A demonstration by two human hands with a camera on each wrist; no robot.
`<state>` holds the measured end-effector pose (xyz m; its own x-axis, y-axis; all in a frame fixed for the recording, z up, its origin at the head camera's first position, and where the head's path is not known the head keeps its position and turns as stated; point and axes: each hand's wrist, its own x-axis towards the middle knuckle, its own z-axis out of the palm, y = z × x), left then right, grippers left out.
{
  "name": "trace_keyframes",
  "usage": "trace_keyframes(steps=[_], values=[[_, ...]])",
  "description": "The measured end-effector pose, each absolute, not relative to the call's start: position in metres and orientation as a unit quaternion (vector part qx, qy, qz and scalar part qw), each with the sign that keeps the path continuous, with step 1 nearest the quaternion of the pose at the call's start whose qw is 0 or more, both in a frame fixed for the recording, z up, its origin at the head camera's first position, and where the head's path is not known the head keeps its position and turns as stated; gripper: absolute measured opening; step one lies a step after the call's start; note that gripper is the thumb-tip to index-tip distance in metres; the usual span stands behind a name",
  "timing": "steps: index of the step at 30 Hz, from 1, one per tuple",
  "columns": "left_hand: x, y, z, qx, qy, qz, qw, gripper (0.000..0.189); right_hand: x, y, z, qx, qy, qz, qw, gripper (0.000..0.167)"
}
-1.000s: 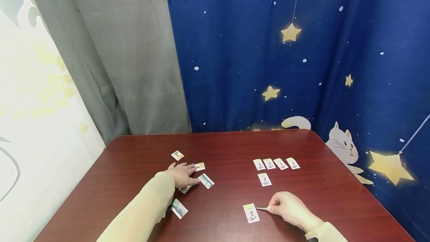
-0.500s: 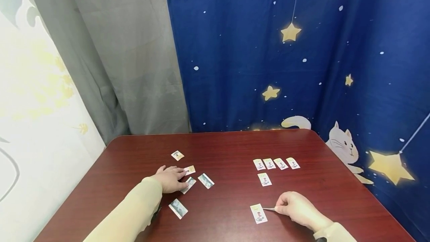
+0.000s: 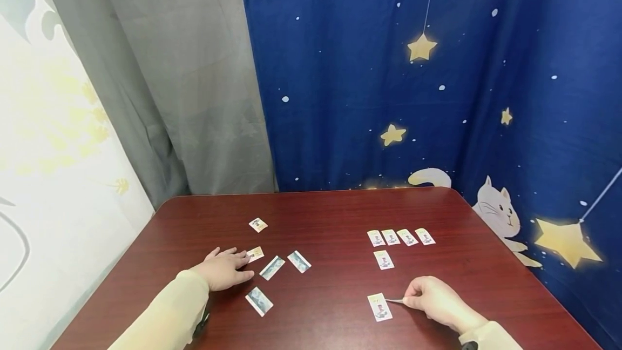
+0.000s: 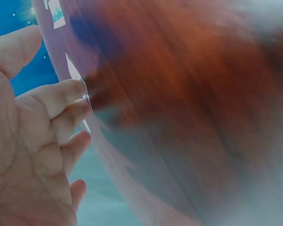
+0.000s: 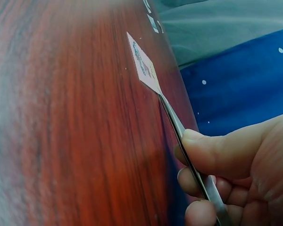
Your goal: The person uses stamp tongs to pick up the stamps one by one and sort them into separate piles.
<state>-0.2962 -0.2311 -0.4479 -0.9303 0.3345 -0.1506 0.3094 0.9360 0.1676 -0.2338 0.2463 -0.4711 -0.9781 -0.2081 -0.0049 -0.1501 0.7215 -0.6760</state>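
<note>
My left hand lies flat over the table's left side with its fingers spread. Its fingertips touch the edge of a small yellow-and-white picture card. In the left wrist view that card shows edge-on at the straight fingers. My right hand pinches metal tweezers between thumb and fingers. At their tips is the corner of another picture card, printed with a small figure. This card appears tilted close over the table in the right wrist view.
Blue-grey cards lie scattered right of my left hand, and a yellowish card lies behind it. Several figure cards form a row at the back right, with one card in front. Curtains hang behind the brown table.
My left hand has slid left and slightly nearer, drawing the yellow-and-white card along and uncovering a blue-grey card. My right hand has shifted a little right with the tweezers and their card.
</note>
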Motion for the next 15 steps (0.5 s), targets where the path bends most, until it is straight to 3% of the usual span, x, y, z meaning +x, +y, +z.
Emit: trace_keyframes(steps=[15], values=[[-0.259, -0.25, -0.451, 0.17, 0.98, 0.076, 0.069, 0.067, -0.235, 0.257, -0.47, -0.062, 0.932, -0.355, 0.037, 0.017]])
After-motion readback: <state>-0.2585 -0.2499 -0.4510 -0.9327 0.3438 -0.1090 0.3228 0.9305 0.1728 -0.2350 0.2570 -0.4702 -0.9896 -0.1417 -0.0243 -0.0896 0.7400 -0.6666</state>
